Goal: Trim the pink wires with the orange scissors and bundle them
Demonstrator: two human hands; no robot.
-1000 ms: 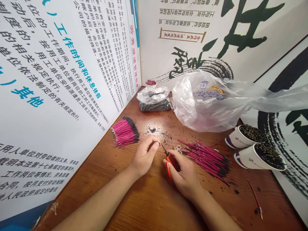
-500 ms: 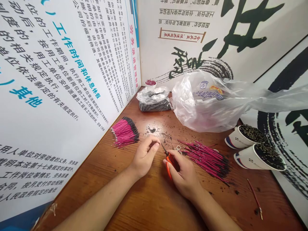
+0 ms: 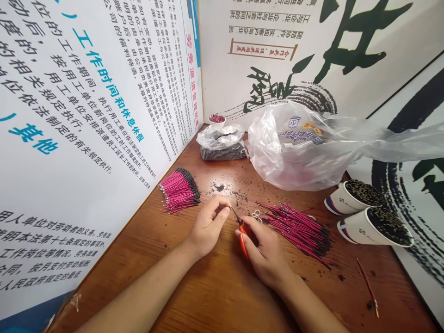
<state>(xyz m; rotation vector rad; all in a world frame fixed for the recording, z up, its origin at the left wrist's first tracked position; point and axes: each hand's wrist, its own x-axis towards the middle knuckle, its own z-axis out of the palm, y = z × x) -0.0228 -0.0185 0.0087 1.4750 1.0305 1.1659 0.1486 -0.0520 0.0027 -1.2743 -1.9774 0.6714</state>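
My right hand (image 3: 266, 249) is closed around the orange handles of small pliers (image 3: 243, 240). Their dark, narrow jaws point up and left, to the fingertips of my left hand (image 3: 209, 226). That hand is pinched, thumb against forefinger; whatever sits between them is too small to make out. To its left lies a neat bundle of pink wires (image 3: 178, 189) with black ends. A looser pile of similar pink wires (image 3: 298, 231) spreads to the right of the pliers, with a few pale rings (image 3: 256, 215) at its near end.
Two paper cups (image 3: 373, 226) full of small dark pieces stand at the right. At the back are a large plastic bag (image 3: 298, 152), a smaller bag of dark pieces (image 3: 222, 145) and a small white cup (image 3: 217, 120). A single wire (image 3: 367, 286) lies front right. Printed panels (image 3: 121, 115) border the table.
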